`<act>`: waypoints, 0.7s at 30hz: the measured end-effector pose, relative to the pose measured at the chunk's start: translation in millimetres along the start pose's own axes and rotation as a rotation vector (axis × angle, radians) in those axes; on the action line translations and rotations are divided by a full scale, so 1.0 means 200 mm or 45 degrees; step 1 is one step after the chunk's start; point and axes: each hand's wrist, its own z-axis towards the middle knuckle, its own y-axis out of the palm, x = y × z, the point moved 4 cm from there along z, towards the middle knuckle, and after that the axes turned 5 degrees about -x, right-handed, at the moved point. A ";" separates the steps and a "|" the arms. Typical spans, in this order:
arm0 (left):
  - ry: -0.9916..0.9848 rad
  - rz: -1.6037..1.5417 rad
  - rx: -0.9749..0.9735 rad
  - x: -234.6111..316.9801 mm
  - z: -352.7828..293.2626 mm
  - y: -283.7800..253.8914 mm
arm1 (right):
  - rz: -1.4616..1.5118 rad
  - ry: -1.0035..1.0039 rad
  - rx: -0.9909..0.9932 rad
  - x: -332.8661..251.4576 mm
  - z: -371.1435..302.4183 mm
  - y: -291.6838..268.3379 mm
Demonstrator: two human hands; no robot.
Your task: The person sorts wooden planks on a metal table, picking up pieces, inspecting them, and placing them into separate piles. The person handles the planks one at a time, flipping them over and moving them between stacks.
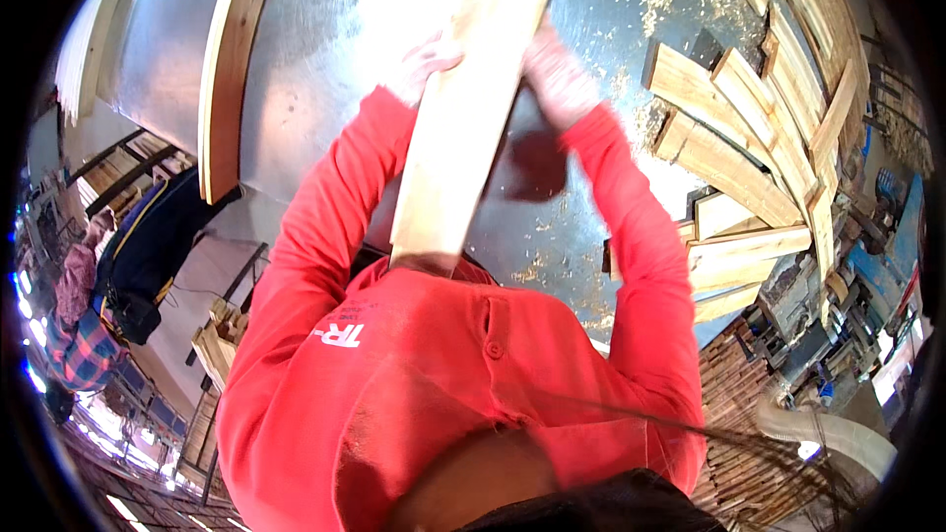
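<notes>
— While both red sleeves reach up, what's held?
— Long pale wooden plank (463,108): left hand (426,61) grips its left edge, right hand (557,74) clamps the right.
— Nearby?
— Stacked pale wooden offcuts (739,138), right of the right hand, on the sawdust-strewn grey metal table (315,49).

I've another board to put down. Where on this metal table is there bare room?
Bare metal table lies between the upright plank at left and the held board. Right of the board it is crowded: sawdust, then the stacked offcuts.
</notes>
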 end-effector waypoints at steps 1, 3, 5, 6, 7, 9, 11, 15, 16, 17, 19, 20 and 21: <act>-0.193 0.230 0.163 0.03 -0.04 -0.02 | 0.388 -0.145 0.193 0.00 -0.10 0.13; -0.356 0.891 0.485 0.10 -0.14 -0.08 | 0.282 -0.119 0.320 -0.08 -0.15 0.25; -0.563 0.943 0.774 0.26 -0.21 -0.01 | -0.095 -0.087 0.281 -0.19 -0.19 0.35; -0.457 1.022 0.546 0.37 -0.24 0.06 | 0.115 -0.060 0.154 -0.15 -0.17 0.43; -0.263 1.240 0.545 0.33 -0.25 -0.01 | -0.241 -0.116 0.212 -0.16 -0.17 0.48; -0.236 1.518 0.628 0.32 -0.25 -0.03 | 0.362 -0.207 0.036 -0.08 -0.08 0.49; -0.313 1.494 0.744 0.34 -0.26 0.00 | 0.888 -0.105 -0.292 -0.03 0.04 0.37; -0.277 1.437 0.845 0.45 -0.33 0.03 | -0.722 0.282 -0.272 -0.26 0.66 -0.26; -0.426 1.534 0.926 0.49 -0.37 0.03 | -1.136 0.026 -0.038 -0.27 0.84 -0.38; -0.387 1.618 0.951 0.53 -0.40 0.01 | -1.539 -0.228 0.210 -0.28 0.99 -0.48; -0.327 1.865 1.043 0.54 -0.49 -0.09 | -1.793 -0.288 0.197 -0.32 1.28 -0.57; -0.285 1.887 1.021 0.53 -0.54 -0.16 | -1.920 -0.312 0.182 -0.35 1.42 -0.58; -0.230 1.870 0.977 0.51 -0.57 -0.18 | -2.056 -0.336 0.164 -0.38 1.56 -0.56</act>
